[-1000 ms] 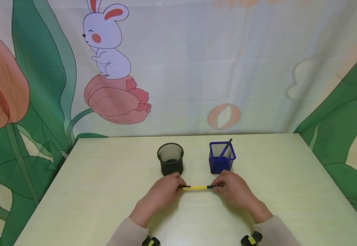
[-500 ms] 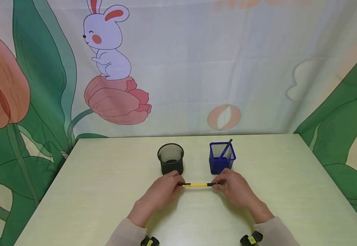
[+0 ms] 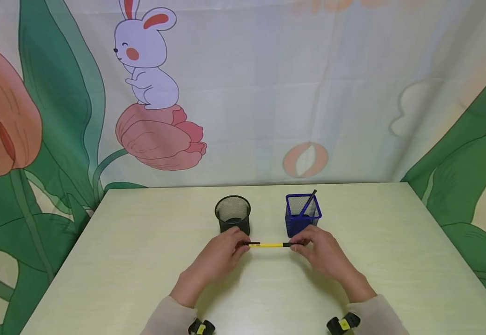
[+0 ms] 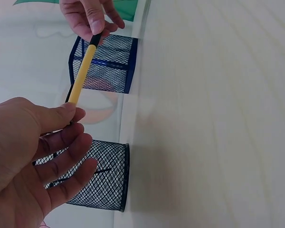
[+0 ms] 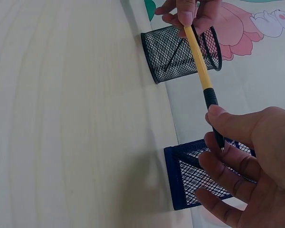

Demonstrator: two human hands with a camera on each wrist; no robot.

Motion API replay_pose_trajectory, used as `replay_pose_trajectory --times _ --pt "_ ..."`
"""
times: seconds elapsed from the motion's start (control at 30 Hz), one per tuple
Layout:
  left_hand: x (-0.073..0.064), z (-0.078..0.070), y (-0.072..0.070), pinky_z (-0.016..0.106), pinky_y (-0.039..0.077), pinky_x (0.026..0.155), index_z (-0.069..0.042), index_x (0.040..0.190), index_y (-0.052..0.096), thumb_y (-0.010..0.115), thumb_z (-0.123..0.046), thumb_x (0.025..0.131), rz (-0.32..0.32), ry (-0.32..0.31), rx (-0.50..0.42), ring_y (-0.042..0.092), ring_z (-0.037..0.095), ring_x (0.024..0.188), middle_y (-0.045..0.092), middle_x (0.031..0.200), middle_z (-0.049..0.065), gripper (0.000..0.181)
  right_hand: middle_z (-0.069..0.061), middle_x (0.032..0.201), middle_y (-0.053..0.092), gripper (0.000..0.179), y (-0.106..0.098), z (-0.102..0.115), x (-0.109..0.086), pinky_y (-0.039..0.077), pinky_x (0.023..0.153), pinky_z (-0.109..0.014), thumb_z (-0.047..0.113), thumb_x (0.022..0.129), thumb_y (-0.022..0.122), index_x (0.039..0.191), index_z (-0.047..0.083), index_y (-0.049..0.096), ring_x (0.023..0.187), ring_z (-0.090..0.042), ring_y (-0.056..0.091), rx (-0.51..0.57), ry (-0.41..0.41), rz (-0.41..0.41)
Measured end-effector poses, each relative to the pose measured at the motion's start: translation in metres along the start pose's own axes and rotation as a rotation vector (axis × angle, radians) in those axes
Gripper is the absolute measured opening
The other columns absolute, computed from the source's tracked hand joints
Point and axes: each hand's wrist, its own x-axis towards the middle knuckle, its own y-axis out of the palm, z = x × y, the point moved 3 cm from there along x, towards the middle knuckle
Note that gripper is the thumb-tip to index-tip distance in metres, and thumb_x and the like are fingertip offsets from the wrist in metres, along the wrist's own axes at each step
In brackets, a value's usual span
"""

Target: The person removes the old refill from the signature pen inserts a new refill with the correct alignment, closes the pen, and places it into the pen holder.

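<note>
Pen (image 3: 308, 202) in blue cup (image 3: 295, 226) behind hands (image 3: 324, 253)

relative to the earlier head views, the pen (image 3: 269, 244) has shifted up the frame, toward the two mesh cups; whether by lift, by reach or by both cannot be determined. the left hand (image 3: 219, 253) and the right hand (image 3: 324, 251) have advanced with it. the left hand now covers the lower front edge of the black mesh cup (image 3: 228, 225), and the right hand overlaps more of the base of the blue mesh cup (image 3: 296, 225). both thumbs stand out more distinctly below the pen. the left sleeve (image 3: 169, 316) and right sleeve (image 3: 378, 316) sit slightly farther apart.
</note>
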Motion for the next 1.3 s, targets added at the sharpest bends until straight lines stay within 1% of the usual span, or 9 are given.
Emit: replay_pose_trajectory --times 0.3,0.53,0.67,0.77,0.9,0.97,1.03,1.23,1.3 --pt "0.0 0.002 -0.002 0.028 0.053 0.075 -0.011 0.106 0.073 0.072 -0.015 0.098 -0.029 -0.019 -0.051 0.057 0.006 0.08 0.061 0.093 -0.006 0.009 0.01 0.093 0.067 0.009 -0.004 0.0 0.001 0.046 0.079 -0.029 0.019 0.093 0.079 0.101 0.022 0.079 0.089 -0.008 0.062 0.031 -0.003 -0.013" --pt "-0.001 0.001 -0.005 0.026 0.05 0.072 -0.014 0.106 0.073 0.069 -0.021 0.101 -0.028 -0.063 -0.078 0.055 0.006 0.078 0.062 0.094 -0.008 0.009 0.01 0.097 0.07 0.009 -0.009 0.002 0.001 0.047 0.079 -0.03 0.02 0.094 0.077 0.102 0.025 0.079 0.092 -0.011 0.062 0.043 0.002 -0.013" --pt "0.0 0.0 -0.008 0.026 0.052 0.074 -0.014 0.107 0.073 0.069 -0.022 0.101 -0.034 -0.089 -0.105 0.06 0.006 0.081 0.065 0.095 -0.008 0.01 0.01 0.099 0.072 0.008 -0.012 0.004 0.0 0.049 0.082 -0.034 0.02 0.095 0.077 0.101 0.025 0.079 0.095 -0.013 0.063 0.054 -0.001 -0.019" --pt "-0.001 -0.001 -0.009 0.027 0.054 0.074 -0.013 0.106 0.073 0.07 -0.02 0.101 -0.046 -0.097 -0.12 0.062 0.007 0.082 0.067 0.095 -0.006 0.01 0.01 0.098 0.072 0.008 -0.013 0.005 0.0 0.052 0.084 -0.04 0.02 0.095 0.077 0.101 0.024 0.079 0.096 -0.014 0.064 0.07 -0.014 -0.029" --pt "-0.001 -0.001 -0.011 0.026 0.054 0.074 -0.012 0.105 0.073 0.07 -0.02 0.1 -0.055 -0.108 -0.133 0.063 0.007 0.081 0.068 0.095 -0.005 0.01 0.01 0.097 0.073 0.008 -0.015 0.007 0.001 0.055 0.085 -0.046 0.019 0.094 0.077 0.101 0.022 0.079 0.097 -0.017 0.068 0.091 -0.031 -0.043" --pt "-0.001 -0.001 -0.012 0.026 0.054 0.073 -0.012 0.105 0.073 0.07 -0.02 0.1 -0.056 -0.114 -0.138 0.062 0.006 0.081 0.069 0.094 -0.005 0.01 0.01 0.097 0.073 0.008 -0.015 0.008 0.002 0.055 0.085 -0.047 0.019 0.094 0.078 0.101 0.022 0.079 0.098 -0.017 0.07 0.101 -0.033 -0.047" --pt "0.0 0.0 -0.012 0.025 0.053 0.072 -0.012 0.105 0.073 0.07 -0.02 0.1 -0.057 -0.118 -0.14 0.061 0.006 0.08 0.069 0.094 -0.005 0.011 0.01 0.097 0.074 0.008 -0.016 0.008 0.002 0.056 0.085 -0.045 0.019 0.093 0.078 0.1 0.023 0.079 0.098 -0.017 0.071 0.109 -0.034 -0.053" --pt "0.0 -0.001 -0.015 0.023 0.051 0.07 -0.011 0.107 0.073 0.07 -0.021 0.101 -0.061 -0.123 -0.16 0.057 0.005 0.076 0.068 0.094 -0.006 0.012 0.011 0.095 0.075 0.008 -0.02 0.011 0.003 0.051 0.078 -0.03 0.02 0.093 0.079 0.099 0.025 0.079 0.093 -0.013 0.07 0.112 -0.039 -0.075" --pt "0.0 -0.001 -0.016 0.023 0.05 0.069 -0.012 0.107 0.072 0.07 -0.02 0.1 -0.065 -0.125 -0.173 0.057 0.005 0.076 0.068 0.093 -0.006 0.011 0.011 0.095 0.075 0.008 -0.021 0.012 0.003 0.05 0.077 -0.028 0.02 0.093 0.079 0.099 0.025 0.079 0.092 -0.012 0.069 0.118 -0.039 -0.078"
